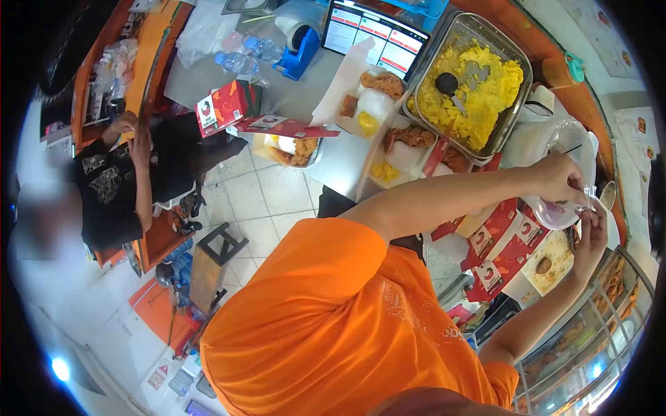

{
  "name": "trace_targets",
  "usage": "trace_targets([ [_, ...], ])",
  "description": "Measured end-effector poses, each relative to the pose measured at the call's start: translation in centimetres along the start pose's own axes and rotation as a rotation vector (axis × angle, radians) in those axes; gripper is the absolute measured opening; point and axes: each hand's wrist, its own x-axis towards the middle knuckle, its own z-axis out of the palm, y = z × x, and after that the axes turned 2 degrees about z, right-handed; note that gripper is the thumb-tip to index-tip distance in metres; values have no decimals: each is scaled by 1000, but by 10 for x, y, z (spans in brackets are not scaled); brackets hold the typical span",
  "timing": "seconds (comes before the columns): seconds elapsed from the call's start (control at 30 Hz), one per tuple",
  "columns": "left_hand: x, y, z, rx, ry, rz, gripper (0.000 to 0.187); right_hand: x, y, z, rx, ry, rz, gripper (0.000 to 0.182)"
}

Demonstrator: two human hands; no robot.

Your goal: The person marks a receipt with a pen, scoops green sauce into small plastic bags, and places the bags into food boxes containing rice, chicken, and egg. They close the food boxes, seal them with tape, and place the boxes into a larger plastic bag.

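Observation:
My left hand [560, 179] reaches in from above, its fingers closed in a pinch on a clear plastic bag [589, 195]. Just below it, my right hand [591, 232] pinches the same plastic, fingertips close to the left ones. A round translucent plastic container [538, 156] lies behind and beside my hands, with something dark and thin in it; where bag and container part is hard to make out. Red and white printed meal boxes [489, 239] lie below my left forearm. Near my right wrist is a crumb-covered board [551, 267] with one brown piece on it.
A metal tray [517, 59] holds yellow scrambled egg and a black-handled utensil. Open boxes [374, 104] contain rice, fried chicken and egg. A tablet [374, 38], tape dispenser [300, 52] and water bottles [239, 64] stand farther back. Another person [114, 187] is at left; a glass case [590, 333] is lower right.

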Motion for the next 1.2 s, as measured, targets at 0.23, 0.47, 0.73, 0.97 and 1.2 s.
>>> trace_targets([
  [0.23, -80, 67, -68, 94, 23, 120, 20, -38, -52, 56, 30, -178, 8, 8],
  [0.47, -214, 125, -187, 179, 44, 75, 17, -83, -147, 212, 23, -378, -191, 7],
  [0.73, -363, 162, -325, 487, 43, -144, 14, -124, -199, 406, 28, -624, -146, 5],
  [0.97, -439, 199, -430, 723, 407, -586, 24, -136, -213, 512, -167, -239, -480, 19],
  [1.2, -497, 146, -448, 1108, 435, -743, 31, -124, -182, 514, -587, -143, -700, 42],
])
